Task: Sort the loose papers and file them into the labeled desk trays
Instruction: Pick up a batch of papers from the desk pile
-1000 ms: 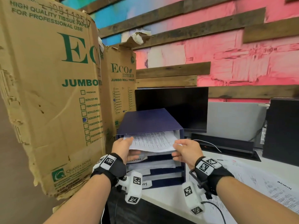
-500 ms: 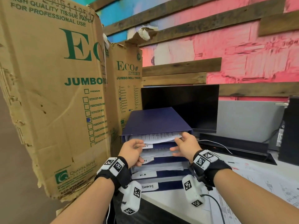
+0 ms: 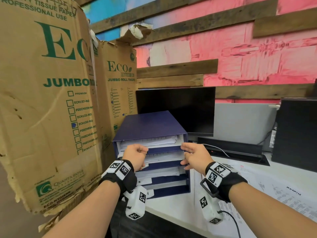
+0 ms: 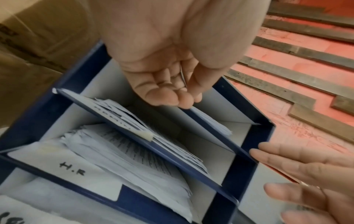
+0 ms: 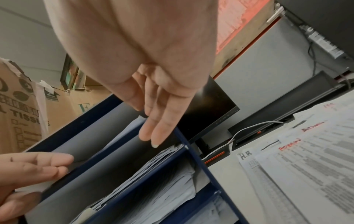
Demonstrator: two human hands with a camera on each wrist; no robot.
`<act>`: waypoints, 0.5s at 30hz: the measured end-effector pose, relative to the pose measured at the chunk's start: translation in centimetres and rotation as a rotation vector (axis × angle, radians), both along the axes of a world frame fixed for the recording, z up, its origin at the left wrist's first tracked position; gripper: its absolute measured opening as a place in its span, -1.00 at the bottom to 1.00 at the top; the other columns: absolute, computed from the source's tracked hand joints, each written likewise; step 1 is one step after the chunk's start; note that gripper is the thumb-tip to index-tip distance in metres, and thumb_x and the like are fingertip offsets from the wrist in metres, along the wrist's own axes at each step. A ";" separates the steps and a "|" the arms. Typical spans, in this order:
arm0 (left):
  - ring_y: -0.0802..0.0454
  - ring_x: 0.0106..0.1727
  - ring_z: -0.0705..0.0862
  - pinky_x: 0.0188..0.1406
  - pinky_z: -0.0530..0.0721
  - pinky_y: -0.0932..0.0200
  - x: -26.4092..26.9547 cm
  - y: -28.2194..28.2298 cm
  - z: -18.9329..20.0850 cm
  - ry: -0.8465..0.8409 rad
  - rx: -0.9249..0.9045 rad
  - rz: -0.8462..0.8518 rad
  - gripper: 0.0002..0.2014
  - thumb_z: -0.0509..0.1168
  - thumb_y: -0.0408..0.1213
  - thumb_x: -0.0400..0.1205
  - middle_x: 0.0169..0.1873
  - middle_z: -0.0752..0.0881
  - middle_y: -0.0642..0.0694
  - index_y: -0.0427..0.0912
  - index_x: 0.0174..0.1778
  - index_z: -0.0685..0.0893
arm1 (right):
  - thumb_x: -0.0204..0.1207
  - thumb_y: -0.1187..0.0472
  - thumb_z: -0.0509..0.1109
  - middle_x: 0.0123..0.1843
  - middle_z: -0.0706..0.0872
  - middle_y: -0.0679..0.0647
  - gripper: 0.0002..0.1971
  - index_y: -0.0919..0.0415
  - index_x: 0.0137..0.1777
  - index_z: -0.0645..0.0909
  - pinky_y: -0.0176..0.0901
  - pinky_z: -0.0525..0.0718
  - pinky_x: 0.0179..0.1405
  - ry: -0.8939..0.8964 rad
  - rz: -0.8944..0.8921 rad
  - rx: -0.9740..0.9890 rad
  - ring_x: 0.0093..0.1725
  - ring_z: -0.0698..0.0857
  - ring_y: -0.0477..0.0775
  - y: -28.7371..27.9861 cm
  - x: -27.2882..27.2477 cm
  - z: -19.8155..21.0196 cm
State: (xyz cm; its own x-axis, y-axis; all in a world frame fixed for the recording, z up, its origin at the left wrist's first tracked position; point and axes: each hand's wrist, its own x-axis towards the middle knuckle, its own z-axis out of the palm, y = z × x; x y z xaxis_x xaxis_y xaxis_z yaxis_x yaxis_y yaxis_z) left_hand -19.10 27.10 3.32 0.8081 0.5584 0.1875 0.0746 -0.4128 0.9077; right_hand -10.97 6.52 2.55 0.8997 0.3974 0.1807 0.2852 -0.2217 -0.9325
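A blue tray unit (image 3: pixel 151 124) with several shelves stands at the desk's left end. A stack of papers (image 3: pixel 151 140) lies fully inside its top tray. My left hand (image 3: pixel 137 154) has its fingers curled at the top tray's front lip. In the right wrist view my left hand (image 5: pixel 38 165) has its fingers above that lip and its thumb below. My right hand (image 3: pixel 190 154) holds nothing, and its straight fingers (image 5: pixel 153 128) touch the unit's right front edge. A lower shelf bears an H.R label (image 4: pixel 71 167). Loose printed papers (image 3: pixel 274 189) cover the desk on the right.
Tall cardboard boxes (image 3: pixel 42 100) crowd the unit's left side. A dark monitor (image 3: pixel 176 109) stands right behind it. A black computer case (image 3: pixel 296 133) sits at the far right. A white cable (image 3: pixel 217 149) runs to a black desk box.
The sheet that stuck out of the top tray has gone fully inside. Both hands have left the paper and now sit at the tray unit's front.
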 end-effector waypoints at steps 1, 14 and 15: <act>0.03 -0.63 0.53 -0.68 0.49 0.30 -0.1 -0.6 0.0 0.012 0.026 -0.022 -0.79 0.17 -0.44 0.67 -0.28 0.65 -0.12 -0.12 -0.16 0.66 | 0.65 0.40 0.17 0.41 0.58 0.03 -0.57 0.19 0.51 0.41 -0.07 0.80 -0.30 0.001 -0.005 -0.005 -0.25 0.76 0.06 -0.7 -0.2 0.1; 0.04 -0.60 0.60 -0.62 0.61 0.23 1.4 -10.2 -1.9 0.262 0.161 -0.295 -0.78 0.19 -0.41 0.66 -0.35 0.66 -0.18 -0.06 -0.24 0.63 | 0.60 0.31 0.21 0.00 0.73 0.26 -0.74 0.39 0.10 0.70 -0.15 0.64 -0.29 0.090 -0.181 -0.482 -0.17 0.68 0.11 -13.3 -0.2 -4.0; 0.02 -0.55 0.62 -0.59 0.64 0.21 1.8 -11.1 -2.3 0.306 0.179 -0.327 -0.79 0.20 -0.40 0.66 -0.35 0.67 -0.18 -0.06 -0.23 0.63 | 0.60 0.31 0.23 0.07 0.75 0.27 -0.73 0.40 0.13 0.71 -0.17 0.63 -0.17 0.092 -0.184 -0.541 -0.08 0.69 0.10 -14.5 0.1 -4.7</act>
State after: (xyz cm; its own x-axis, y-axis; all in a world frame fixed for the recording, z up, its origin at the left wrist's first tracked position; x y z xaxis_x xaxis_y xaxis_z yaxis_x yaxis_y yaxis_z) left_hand -17.29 15.97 0.99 0.9689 0.2469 -0.0163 0.1677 -0.6070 0.7768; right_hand -10.87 -7.94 -2.12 0.9650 0.2472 -0.0873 0.1198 -0.7121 -0.6918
